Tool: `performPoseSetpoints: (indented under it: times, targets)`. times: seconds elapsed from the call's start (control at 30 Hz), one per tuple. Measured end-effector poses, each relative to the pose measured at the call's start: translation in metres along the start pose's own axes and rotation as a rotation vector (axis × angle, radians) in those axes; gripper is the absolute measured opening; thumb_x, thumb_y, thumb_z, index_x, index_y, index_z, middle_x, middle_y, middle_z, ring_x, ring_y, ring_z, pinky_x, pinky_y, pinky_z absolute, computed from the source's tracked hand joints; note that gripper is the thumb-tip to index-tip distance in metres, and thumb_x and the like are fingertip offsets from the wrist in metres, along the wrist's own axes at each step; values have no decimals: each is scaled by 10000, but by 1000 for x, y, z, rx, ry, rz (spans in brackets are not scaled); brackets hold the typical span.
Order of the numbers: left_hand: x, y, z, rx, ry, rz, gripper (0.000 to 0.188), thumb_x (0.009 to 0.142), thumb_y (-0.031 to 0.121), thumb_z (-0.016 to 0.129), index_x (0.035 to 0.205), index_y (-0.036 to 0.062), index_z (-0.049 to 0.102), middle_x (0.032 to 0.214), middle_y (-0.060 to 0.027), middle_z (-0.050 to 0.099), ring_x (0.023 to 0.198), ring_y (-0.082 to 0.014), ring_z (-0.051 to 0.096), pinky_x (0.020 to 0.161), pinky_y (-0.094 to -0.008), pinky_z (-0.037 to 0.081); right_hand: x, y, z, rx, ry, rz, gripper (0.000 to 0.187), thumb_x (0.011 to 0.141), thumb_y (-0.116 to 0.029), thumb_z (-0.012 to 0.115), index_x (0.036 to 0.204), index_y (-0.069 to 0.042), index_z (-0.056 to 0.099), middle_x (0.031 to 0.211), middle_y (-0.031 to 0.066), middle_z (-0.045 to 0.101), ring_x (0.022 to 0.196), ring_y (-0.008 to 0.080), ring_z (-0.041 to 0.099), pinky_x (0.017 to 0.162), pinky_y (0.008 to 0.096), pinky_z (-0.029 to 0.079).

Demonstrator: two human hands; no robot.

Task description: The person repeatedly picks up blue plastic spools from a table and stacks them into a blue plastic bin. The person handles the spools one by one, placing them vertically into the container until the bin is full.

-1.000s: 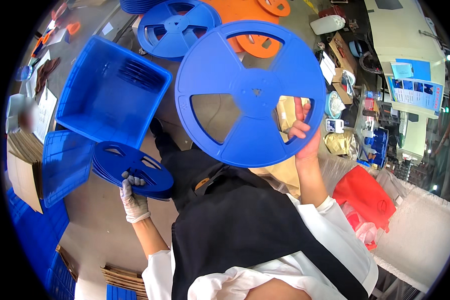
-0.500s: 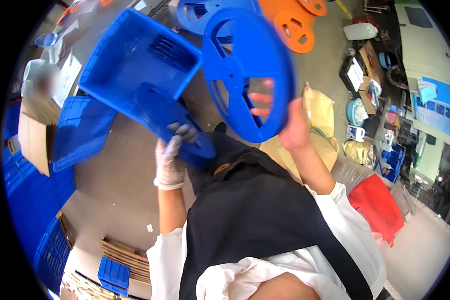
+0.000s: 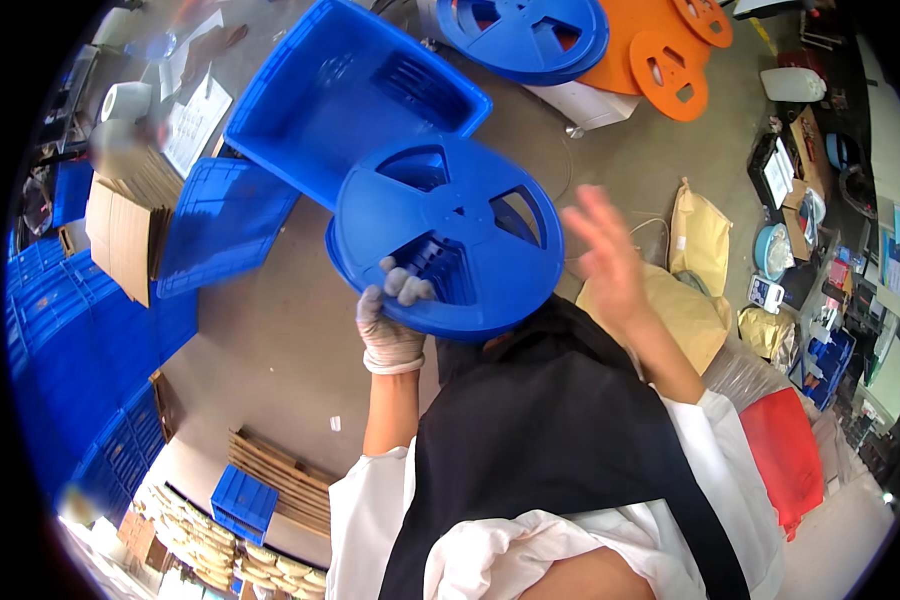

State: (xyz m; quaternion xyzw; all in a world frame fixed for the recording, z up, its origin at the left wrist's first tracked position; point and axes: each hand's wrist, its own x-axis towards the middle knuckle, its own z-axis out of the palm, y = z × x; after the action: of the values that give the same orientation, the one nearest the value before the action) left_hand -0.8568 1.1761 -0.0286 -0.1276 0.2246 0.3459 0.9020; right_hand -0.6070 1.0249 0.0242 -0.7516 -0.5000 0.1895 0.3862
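Observation:
A blue plastic reel disc (image 3: 490, 175) with wedge-shaped cutouts lies tilted in front of me, stacked on at least one more blue disc whose edge shows at the left. My left hand (image 3: 395, 325), in a pale glove with bare wrist above the cuff, grips the stack at its lower left, fingers curled through a cutout. To the right of the stack, my bare right hand (image 3: 610, 265) is open, fingers stretched and slightly blurred, apart from the disc. Just beyond the discs stands a large blue plastic bin (image 3: 360, 100), tilted in view, partly covered by the discs.
More blue reel discs (image 3: 525, 35) and orange discs (image 3: 668, 75) lie at the far side. A blue lid-like panel (image 3: 225, 225) and cardboard (image 3: 120, 235) stand left. Brown paper bags (image 3: 700, 235), a red bag (image 3: 785, 450) and a cluttered bench lie right. Stacked blue crates (image 3: 90, 340) line the left.
The disc from my right hand now lies over the one in my left. My right hand has let go and sits apart at the right. The whole view has shifted, with surroundings farther right.

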Motion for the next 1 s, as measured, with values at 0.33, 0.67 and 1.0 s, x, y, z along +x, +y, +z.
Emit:
performPoseSetpoints:
  times: [0.33, 0.67, 1.0]
  targets:
    - [-17, 79, 0, -27, -195, 269, 354, 793, 109, 690, 1072, -33, 527, 626, 37, 409, 503, -76, 412, 493, -233, 415, 16, 61, 2, 581, 168, 732, 481, 1049, -351, 342, 1302, 14, 525, 1382, 130, 514, 1304, 247, 455, 1065, 390, 377]
    - [83, 130, 53, -14, -220, 277, 343, 747, 61, 698, 1040, -45, 555, 605, 38, 417, 502, -71, 407, 506, -223, 420, 97, 82, 39, 605, -10, 772, 426, 1018, -331, 465, 1266, -3, 576, 1289, 96, 596, 1191, 181, 544, 991, 319, 418]
    - [348, 133, -36, 473, 323, 152, 292, 812, 57, 690, 1070, 67, 552, 856, -57, 601, 801, -221, 584, 884, -437, 492, 123, 120, 65, 572, -36, 1076, 326, 998, -189, 509, 1252, 3, 579, 1224, 98, 619, 1147, 167, 568, 989, 301, 421]
